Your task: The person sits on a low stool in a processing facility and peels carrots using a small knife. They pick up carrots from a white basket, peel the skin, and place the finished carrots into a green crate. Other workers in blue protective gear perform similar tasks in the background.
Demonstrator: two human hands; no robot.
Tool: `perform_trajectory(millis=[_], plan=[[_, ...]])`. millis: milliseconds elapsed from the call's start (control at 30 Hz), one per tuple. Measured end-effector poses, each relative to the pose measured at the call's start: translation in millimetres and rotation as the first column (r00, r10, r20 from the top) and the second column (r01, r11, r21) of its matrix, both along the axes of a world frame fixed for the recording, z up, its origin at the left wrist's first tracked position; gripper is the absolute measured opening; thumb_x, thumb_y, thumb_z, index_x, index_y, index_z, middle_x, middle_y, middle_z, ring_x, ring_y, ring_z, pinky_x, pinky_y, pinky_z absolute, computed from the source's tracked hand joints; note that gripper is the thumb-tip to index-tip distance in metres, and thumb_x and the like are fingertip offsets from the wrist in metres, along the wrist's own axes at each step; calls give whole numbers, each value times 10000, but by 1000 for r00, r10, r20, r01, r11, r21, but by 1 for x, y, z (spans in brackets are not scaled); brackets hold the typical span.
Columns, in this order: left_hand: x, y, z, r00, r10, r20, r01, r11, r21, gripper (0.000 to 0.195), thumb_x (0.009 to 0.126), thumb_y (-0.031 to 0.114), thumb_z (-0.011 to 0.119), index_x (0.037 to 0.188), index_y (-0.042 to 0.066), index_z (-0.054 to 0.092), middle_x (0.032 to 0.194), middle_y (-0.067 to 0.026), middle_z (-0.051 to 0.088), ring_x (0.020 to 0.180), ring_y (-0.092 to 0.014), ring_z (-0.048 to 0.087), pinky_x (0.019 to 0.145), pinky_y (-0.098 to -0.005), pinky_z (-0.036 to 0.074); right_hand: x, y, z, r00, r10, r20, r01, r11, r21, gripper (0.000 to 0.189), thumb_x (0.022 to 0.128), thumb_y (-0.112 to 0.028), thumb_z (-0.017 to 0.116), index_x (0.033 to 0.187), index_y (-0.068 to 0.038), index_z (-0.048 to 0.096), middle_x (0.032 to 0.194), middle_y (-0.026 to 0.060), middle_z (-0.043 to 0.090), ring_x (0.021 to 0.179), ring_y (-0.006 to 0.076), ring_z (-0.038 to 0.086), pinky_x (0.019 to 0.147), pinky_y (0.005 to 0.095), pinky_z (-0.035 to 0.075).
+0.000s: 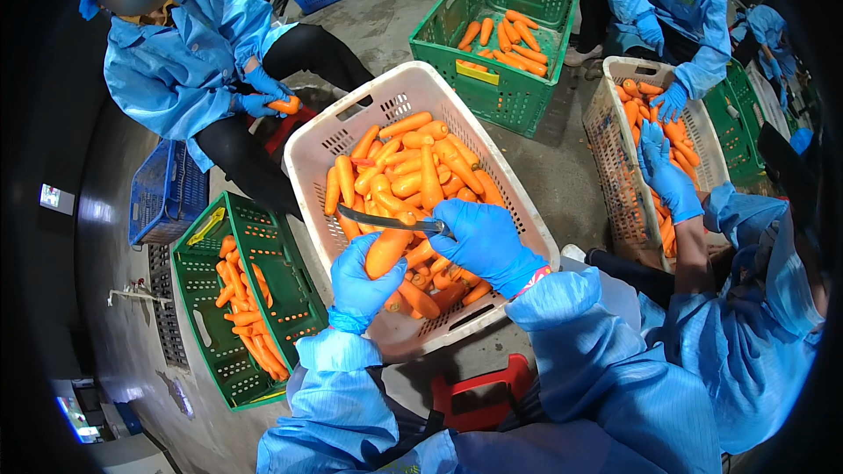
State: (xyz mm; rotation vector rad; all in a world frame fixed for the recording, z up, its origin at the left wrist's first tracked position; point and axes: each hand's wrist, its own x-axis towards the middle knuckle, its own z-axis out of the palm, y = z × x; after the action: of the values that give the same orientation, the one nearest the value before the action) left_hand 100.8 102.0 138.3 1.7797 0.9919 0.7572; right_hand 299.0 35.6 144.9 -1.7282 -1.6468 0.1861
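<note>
My left hand [362,282], in a blue glove, grips a thick orange carrot [387,255] by its lower part. In my gloved right hand [484,247] is the handle of a knife, whose dark curved blade [375,218] points left and crosses the carrot's upper end. Whether the edge has cut in cannot be seen. Both hands are over a white perforated plastic crate [421,84], with a heap of carrots [431,178] below and beyond them. My fingers hide some of the heap.
Green crates with carrots stand at left [280,263] and beyond [507,102]. Another white crate [606,151] is at right, with co-workers' gloved hands [665,171] over it. A co-worker [168,66] at left holds a carrot. A red plastic stool [477,401] is near me.
</note>
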Motion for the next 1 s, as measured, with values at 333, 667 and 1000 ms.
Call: perform_trajectory(millis=[333, 667, 1000], plan=[[5, -2, 18, 963, -269, 27, 259, 945, 199, 341, 697, 59, 738, 1003, -5, 604, 951, -82, 647, 869, -150, 625, 769, -299, 502, 27, -10, -36, 983, -135, 122, 177, 867, -466, 193, 789, -303, 568, 790, -120, 628, 709, 110, 640, 670, 329, 634, 560, 462, 478], [10, 4, 12, 848, 244, 470, 154, 736, -660, 411, 864, 281, 594, 1121, -31, 517, 892, -86, 590, 754, -186, 586, 704, -313, 514, -4, -8, -35, 989, -7, 147, 86, 840, -536, 215, 805, -307, 555, 793, -104, 623, 735, 128, 642, 690, 334, 631, 584, 470, 471], [8, 17, 3, 643, 548, 534, 466, 274, -841, 477, 878, 480, 525, 1006, 20, 533, 803, -66, 557, 726, -219, 537, 692, -359, 467, -17, 7, -17, 962, -66, -266, -38, 929, -369, 223, 857, -305, 565, 867, -88, 615, 747, 133, 635, 676, 302, 638, 557, 401, 494]])
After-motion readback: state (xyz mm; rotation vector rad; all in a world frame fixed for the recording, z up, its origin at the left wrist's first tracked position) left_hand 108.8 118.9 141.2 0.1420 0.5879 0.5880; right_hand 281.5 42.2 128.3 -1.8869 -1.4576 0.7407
